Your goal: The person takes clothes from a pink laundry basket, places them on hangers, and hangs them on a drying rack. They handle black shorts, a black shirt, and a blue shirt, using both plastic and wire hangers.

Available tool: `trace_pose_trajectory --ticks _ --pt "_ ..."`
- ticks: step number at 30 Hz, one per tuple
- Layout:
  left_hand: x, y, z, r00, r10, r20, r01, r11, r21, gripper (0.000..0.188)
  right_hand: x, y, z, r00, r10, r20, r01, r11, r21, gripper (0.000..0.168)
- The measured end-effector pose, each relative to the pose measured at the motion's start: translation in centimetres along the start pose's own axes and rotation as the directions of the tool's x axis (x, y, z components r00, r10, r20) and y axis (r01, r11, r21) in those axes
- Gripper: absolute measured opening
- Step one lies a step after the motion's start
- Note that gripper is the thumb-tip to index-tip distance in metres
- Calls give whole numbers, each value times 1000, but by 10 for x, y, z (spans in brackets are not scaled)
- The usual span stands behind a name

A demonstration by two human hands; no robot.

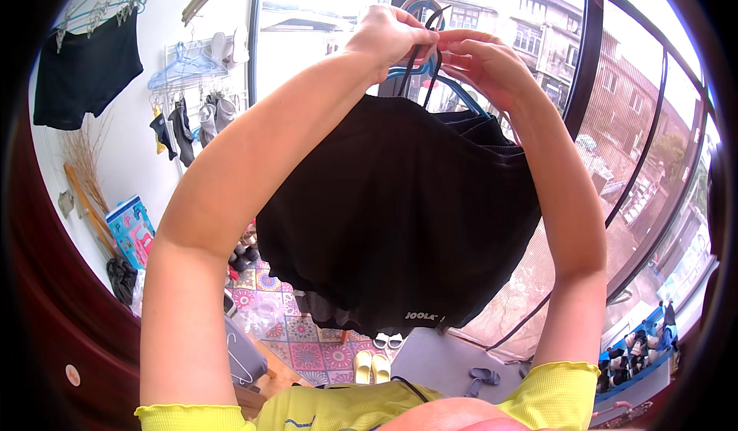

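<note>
A pair of black Joola shorts [403, 200] hangs in front of me on blue and pink plastic hangers [461, 93]. My left hand [395, 36] and my right hand [481, 62] meet above the waistband, near the hanger necks. Between their fingertips they pinch the shorts' black drawstring [431, 79], whose two strands rise from the waistband and whose end sticks up past the fingers. The hangers' necks are partly hidden behind the fingers.
Large windows [519, 21] stand behind the shorts. At left, black shorts [86, 73] and a clip rack with socks [184, 125] hang by the white wall. Yellow slippers [372, 367] lie on the patterned floor. A shoe rack [634, 362] stands at lower right.
</note>
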State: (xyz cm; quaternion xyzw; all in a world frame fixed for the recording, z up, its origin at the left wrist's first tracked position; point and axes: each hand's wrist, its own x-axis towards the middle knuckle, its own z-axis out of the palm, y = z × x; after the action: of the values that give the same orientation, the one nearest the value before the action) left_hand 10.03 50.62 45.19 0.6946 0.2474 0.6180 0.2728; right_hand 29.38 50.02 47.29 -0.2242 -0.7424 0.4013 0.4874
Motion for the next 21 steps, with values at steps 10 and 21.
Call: trace_pose_trajectory --ticks 10,21 --pt "3 -6 4 999 21 -37 -25 995 -99 14 4 -8 10 999 -38 -26 30 966 -256 24" --pt "5 -10 1 1000 25 -15 -25 999 23 16 9 2 8 996 -38 -86 18 973 -228 25"
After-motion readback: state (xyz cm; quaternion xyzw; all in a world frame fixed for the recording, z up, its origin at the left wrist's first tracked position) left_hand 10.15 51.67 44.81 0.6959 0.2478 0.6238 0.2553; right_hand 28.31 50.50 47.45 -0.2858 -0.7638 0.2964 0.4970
